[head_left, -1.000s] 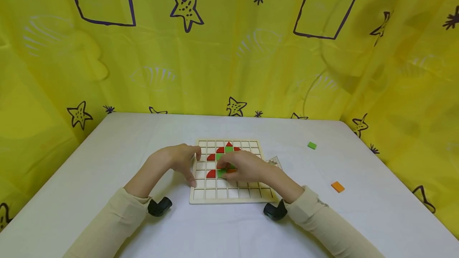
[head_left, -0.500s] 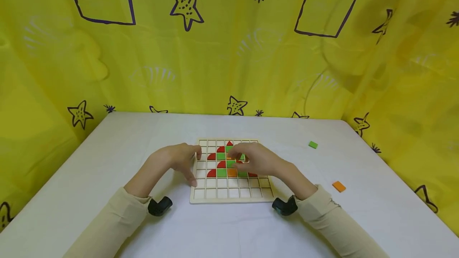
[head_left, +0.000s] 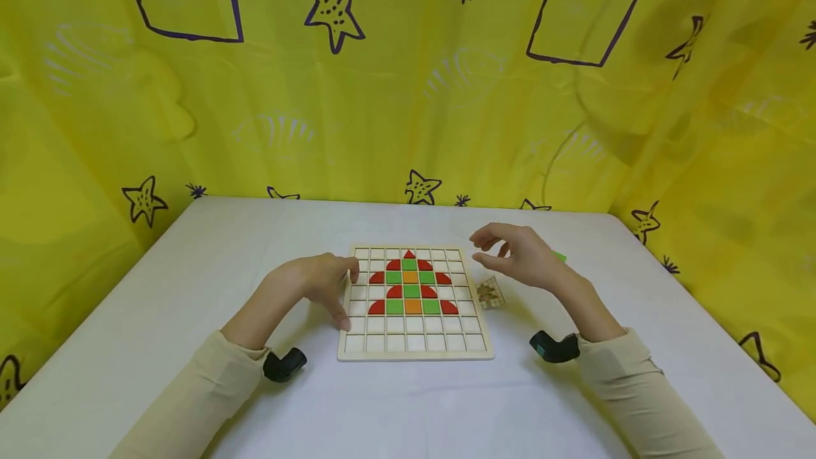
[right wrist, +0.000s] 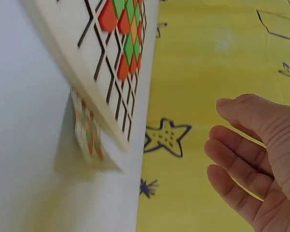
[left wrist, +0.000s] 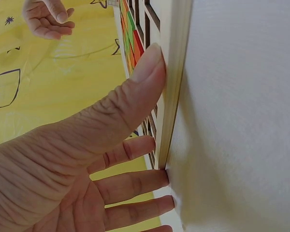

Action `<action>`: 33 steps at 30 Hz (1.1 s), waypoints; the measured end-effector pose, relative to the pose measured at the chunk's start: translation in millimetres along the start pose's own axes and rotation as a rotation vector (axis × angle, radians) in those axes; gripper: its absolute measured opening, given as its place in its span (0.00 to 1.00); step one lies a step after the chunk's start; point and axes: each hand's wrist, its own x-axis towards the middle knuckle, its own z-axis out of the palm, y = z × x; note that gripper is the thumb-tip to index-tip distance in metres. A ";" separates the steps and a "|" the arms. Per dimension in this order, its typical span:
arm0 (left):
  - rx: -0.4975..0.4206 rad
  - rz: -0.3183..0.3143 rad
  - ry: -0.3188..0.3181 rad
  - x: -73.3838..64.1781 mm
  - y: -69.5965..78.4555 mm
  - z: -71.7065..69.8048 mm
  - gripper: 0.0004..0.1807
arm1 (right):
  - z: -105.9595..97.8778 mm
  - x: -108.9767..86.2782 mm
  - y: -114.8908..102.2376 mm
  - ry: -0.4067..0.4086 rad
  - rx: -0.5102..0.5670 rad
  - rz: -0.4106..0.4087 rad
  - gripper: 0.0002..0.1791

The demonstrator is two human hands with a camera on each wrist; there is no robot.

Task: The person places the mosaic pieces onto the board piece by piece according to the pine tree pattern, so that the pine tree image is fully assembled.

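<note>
A wooden grid board (head_left: 376,346) lies flat, bearing red, green and orange tiles (head_left: 411,277) set in a tree-like shape. My left hand (head_left: 315,285) rests at its left edge. In the left wrist view the thumb (left wrist: 147,65) lies on the frame while fairly straight fingers (left wrist: 135,186) reach the same side. To the right of the board, above the table, my right hand (head_left: 519,253) holds nothing, its fingers loosely bent and apart from the thumb. Beneath and left of it a small pattern card (head_left: 489,293) sits against the board's right edge.
A green tile (head_left: 559,256) shows partly from behind my right hand at the back right. The white table (head_left: 408,409) ends at a yellow curtain (head_left: 382,91) printed with stars and fish. Each wrist carries a black camera (head_left: 285,365).
My right hand has lifted off the tiles and moved right, past the board, uncovering the pattern and the card. The loose orange tile is now hidden behind that arm. My left hand stays put.
</note>
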 end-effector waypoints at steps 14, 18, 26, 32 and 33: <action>0.003 -0.004 0.001 -0.8 -0.5 0.5 0.39 | -31.2 -25.8 43.7 0.025 -0.074 0.178 0.12; 0.009 -0.009 0.002 -1.0 -0.1 0.4 0.38 | -39.0 -32.8 55.3 0.013 -0.087 0.232 0.13; 0.011 -0.020 0.002 -1.0 0.3 0.0 0.39 | -48.9 -47.8 82.7 -0.003 -0.099 0.325 0.18; 0.011 -0.026 0.003 -1.0 0.9 0.4 0.39 | -54.1 -54.5 95.5 -0.042 -0.098 0.378 0.23; 0.011 -0.025 0.003 -1.1 0.9 0.4 0.39 | -54.7 -55.3 97.5 -0.048 -0.100 0.382 0.24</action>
